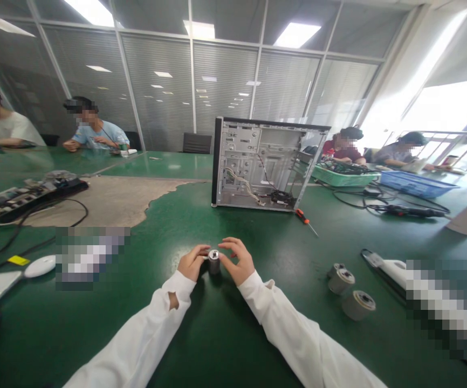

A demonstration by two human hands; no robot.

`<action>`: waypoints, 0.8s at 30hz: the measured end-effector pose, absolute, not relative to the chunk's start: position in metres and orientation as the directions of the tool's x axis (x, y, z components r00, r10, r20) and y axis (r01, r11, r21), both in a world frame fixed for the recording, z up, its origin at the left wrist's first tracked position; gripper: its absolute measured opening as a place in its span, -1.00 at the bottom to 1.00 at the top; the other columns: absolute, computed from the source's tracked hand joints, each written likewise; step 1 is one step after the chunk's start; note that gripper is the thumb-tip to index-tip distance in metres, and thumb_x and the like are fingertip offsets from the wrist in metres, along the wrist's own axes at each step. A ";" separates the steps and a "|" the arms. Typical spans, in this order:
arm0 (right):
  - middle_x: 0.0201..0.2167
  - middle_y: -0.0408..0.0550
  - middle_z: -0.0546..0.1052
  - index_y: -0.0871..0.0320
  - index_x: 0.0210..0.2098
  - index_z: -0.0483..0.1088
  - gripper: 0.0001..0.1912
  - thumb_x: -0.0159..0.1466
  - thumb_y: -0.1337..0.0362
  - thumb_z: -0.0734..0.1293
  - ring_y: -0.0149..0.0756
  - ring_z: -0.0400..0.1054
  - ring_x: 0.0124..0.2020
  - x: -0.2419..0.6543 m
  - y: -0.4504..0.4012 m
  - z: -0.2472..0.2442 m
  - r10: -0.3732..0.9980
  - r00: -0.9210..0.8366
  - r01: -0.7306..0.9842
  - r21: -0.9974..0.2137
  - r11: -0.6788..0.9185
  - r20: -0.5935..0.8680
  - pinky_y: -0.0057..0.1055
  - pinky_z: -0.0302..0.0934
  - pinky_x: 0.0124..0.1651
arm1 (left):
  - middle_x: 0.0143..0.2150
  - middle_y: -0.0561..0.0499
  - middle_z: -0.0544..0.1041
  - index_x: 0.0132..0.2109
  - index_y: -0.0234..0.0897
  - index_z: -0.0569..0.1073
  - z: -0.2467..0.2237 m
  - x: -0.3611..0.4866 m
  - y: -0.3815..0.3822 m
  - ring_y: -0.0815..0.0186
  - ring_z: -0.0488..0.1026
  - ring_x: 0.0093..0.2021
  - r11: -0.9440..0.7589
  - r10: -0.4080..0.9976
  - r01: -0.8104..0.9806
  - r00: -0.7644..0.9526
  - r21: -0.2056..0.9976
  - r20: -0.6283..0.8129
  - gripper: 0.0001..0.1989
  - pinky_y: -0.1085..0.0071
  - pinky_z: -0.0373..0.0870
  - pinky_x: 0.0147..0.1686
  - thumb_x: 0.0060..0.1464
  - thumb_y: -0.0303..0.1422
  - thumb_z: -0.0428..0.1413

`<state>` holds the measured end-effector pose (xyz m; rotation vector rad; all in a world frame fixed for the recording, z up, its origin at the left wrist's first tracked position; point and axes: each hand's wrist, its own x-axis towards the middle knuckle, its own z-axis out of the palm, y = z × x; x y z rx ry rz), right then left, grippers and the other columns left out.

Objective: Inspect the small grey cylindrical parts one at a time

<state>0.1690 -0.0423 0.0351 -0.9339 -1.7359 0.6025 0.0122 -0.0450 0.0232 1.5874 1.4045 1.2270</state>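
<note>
A small metal cylinder point(214, 262) stands upright on the green table point(213, 334), its shaft end facing up. My left hand point(193, 263) is at its left side, with fingertips touching or very close to it; the fingers are bent around that side. On the right of the cylinder is my right hand point(237, 261), its thumb near the side and its fingers raised and spread, apart from the thumb. Two larger metal cylinders, one point(342, 280) behind the other point(358, 305), rest on the table to the right.
An open computer case point(266, 167) stands beyond my hands, with an orange screwdriver point(303, 216) by its corner. Green point(344, 177) and blue point(415, 184) baskets sit back right. At left are a circuit assembly point(27, 196), cables and a white mouse point(40, 266). Several people sit around the table.
</note>
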 end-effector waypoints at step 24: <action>-0.57 -0.16 0.38 0.17 -0.48 0.36 -0.93 0.00 0.34 0.26 -0.47 0.21 -0.56 0.221 -0.013 0.015 0.779 -0.469 0.558 -0.543 0.627 0.417 -0.53 0.13 -0.45 | -0.31 -0.01 0.49 -0.23 -0.30 0.36 0.016 0.012 -0.041 0.29 0.40 -0.24 -0.216 0.964 0.529 -0.018 0.820 0.265 -0.65 0.37 0.23 -0.17 -0.19 -0.39 -0.19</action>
